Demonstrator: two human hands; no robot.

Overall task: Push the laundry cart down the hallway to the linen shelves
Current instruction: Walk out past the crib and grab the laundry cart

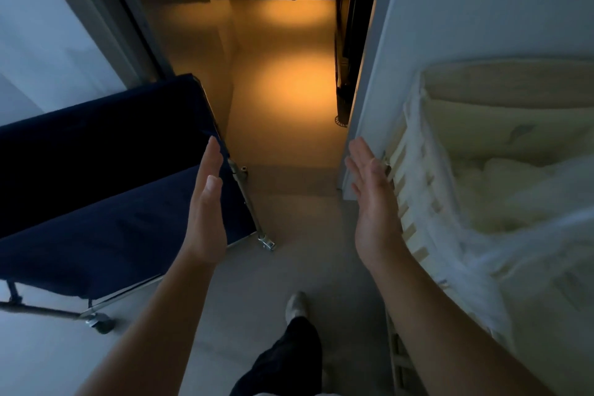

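Both hands, left hand (205, 202) and right hand (374, 202), hang flat, released, grip on nothing, laundry cart (106, 177) parked at nine o'clock, hallway (283, 74) at twelve.

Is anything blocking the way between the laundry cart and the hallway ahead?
Nothing visible lies on the hallway floor ahead. The dark laundry cart stands left of the opening, angled toward the wall. Both open hands, left hand and right hand, are off it.
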